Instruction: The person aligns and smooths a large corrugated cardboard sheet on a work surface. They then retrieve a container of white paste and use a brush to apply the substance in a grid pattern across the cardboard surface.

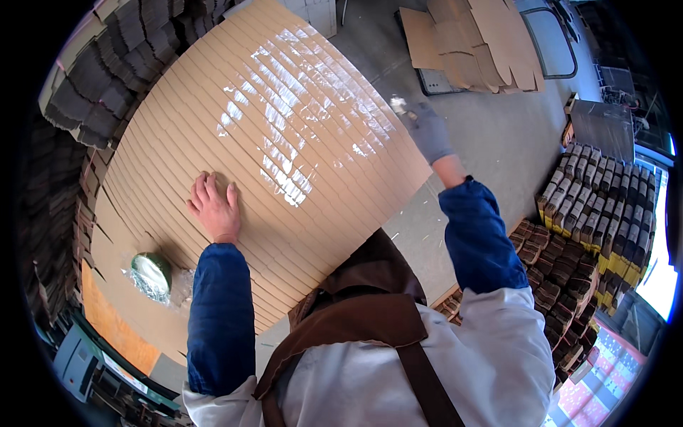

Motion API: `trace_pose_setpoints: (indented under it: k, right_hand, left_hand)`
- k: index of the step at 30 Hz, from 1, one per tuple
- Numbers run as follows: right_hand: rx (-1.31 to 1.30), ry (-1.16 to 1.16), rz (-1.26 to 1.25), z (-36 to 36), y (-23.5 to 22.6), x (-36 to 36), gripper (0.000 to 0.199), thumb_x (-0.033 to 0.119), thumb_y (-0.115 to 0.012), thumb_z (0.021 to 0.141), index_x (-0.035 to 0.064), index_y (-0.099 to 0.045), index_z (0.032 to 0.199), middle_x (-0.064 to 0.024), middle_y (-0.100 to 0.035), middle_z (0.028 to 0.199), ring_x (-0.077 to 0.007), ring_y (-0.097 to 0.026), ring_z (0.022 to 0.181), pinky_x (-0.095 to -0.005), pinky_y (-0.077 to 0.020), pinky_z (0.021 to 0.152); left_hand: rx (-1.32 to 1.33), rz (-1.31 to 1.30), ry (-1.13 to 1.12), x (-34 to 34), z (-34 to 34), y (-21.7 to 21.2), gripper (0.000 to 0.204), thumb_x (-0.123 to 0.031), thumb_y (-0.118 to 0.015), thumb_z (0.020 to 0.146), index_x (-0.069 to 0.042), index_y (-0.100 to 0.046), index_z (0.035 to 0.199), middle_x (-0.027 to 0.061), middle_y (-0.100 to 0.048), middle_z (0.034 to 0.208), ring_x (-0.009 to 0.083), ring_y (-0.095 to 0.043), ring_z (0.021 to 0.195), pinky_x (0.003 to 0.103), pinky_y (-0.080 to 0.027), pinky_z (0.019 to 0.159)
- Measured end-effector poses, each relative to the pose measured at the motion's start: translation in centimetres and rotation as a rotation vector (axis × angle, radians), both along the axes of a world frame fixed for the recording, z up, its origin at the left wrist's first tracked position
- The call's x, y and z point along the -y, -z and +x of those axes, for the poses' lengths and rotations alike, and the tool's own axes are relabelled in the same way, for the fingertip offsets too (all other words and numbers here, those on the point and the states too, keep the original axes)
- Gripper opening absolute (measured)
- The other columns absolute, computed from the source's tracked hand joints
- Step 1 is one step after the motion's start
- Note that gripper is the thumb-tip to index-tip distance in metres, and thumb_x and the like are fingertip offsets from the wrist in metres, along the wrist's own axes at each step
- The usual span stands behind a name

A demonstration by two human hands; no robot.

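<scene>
A fanned stack of brown cardboard sheets [277, 235] spreads before me, its edges overlapping in narrow steps. Shiny white wet-looking streaks [284, 114] lie across its middle and far right part. My left hand [215, 206], bare, rests on the sheets with its fingers spread. At the stack's right edge, my right hand [429, 134] wears a grey glove and is closed round a small whitish, shiny thing [398, 104], whose kind I cannot make out. To the left of my left forearm sits a round green-sided container [151, 273] with a pale inside and clear plastic around it.
Grey-brown cardboard piles [114, 64] crowd the far left. Flattened boxes [484, 43] lie on a dark-framed cart beyond my right hand. Bundled stacks [605, 192] stand on the right, with brown bundles [555, 285] nearer me. Grey floor [484, 135] shows between.
</scene>
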State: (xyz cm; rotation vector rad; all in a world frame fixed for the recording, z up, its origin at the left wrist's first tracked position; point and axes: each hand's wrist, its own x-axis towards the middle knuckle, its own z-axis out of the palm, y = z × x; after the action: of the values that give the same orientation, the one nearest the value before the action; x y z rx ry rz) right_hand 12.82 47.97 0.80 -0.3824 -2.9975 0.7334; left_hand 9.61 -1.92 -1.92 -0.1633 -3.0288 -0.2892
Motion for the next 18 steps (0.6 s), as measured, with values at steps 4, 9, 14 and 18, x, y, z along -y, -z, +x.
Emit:
trace_pose_setpoints:
  k: [4,9,14,18]
  right_hand:
    - [-0.043,-0.19,0.027,1.9,-2.9,2.2,0.024,0.022,-0.059,0.095,0.0126,-0.066,0.116,-0.016,-0.064,0.114,-0.0405,-0.065,0.099,-0.0478,-0.054,0.082]
    - [-0.019,-0.142,-0.074,2.7,-2.4,1.5,0.026,0.019,-0.06,0.091,0.0126,-0.067,0.115,-0.0148,-0.064,0.116,-0.0394,-0.064,0.099,-0.0456,-0.0535,0.081]
    - [0.024,-0.33,-0.029,3.1,-7.1,3.2,0.027,0.01,-0.063,0.086,0.0119,-0.067,0.113,-0.0131,-0.063,0.12,-0.0372,-0.065,0.1,-0.0444,-0.053,0.085]
    - [0.056,-0.337,0.06,3.7,-4.0,0.9,0.024,0.007,-0.064,0.084,0.0116,-0.068,0.107,-0.0114,-0.063,0.118,-0.035,-0.063,0.105,-0.0435,-0.0528,0.088]
  left_hand:
    - [-0.012,-0.009,0.001,0.9,0.2,0.0,0.05,-0.042,-0.06,0.096,-0.014,-0.053,0.136,0.0067,-0.046,0.149,0.0299,-0.037,0.142,0.059,-0.023,0.113]
    - [-0.022,-0.003,0.01,0.7,0.4,0.1,0.05,-0.043,-0.06,0.096,-0.013,-0.053,0.136,0.0073,-0.047,0.148,0.03,-0.037,0.142,0.059,-0.024,0.113]
    - [-0.034,0.0,0.016,1.0,0.4,-0.1,0.051,-0.044,-0.06,0.096,-0.013,-0.053,0.136,0.0072,-0.047,0.148,0.0298,-0.037,0.141,0.059,-0.024,0.113]
    - [-0.037,0.001,0.023,0.5,0.3,0.2,0.051,-0.044,-0.059,0.097,-0.013,-0.053,0.137,0.0072,-0.047,0.148,0.0297,-0.037,0.141,0.058,-0.024,0.113]
